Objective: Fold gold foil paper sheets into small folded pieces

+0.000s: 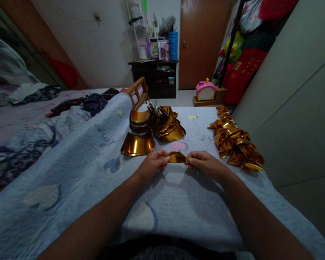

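Over the blue quilted cloth (176, 202), I have one gold foil strip (177, 157) between both hands: my left grip (157, 160) pinches its nine-o'clock end, my right grip (202, 162) its three-o'clock end. From the strip, I see a stack of curved gold sheets (137, 144) toward ten o'clock, bunched foil pieces (234, 142) between two and three, and a pink toy (206, 90) at one.

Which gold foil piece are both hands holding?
The narrow strip, pinched at its ends by the left hand and right hand; other foil lies piled on the blanket.
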`<act>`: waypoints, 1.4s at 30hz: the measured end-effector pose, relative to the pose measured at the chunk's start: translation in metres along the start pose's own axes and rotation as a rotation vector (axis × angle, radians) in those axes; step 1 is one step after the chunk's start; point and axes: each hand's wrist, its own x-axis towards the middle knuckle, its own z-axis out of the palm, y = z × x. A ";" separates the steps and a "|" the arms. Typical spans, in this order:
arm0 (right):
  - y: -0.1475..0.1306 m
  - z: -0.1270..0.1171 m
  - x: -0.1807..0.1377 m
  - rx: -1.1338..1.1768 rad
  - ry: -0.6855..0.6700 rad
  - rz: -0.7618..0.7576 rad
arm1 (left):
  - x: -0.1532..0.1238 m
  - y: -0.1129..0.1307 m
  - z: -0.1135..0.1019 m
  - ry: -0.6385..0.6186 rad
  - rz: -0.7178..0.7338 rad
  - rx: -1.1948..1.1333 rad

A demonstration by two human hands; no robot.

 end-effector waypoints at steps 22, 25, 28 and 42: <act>0.007 0.021 0.008 0.069 0.046 -0.136 | -0.008 0.003 0.012 -0.057 0.067 0.200; 0.004 0.026 0.010 0.040 0.040 -0.137 | -0.009 0.001 0.014 -0.131 0.090 0.286; 0.001 0.030 0.011 -0.017 0.070 -0.160 | -0.010 0.000 0.015 -0.161 0.107 0.342; -0.003 0.018 0.006 0.009 0.095 -0.125 | -0.006 0.002 0.016 -0.099 0.108 0.294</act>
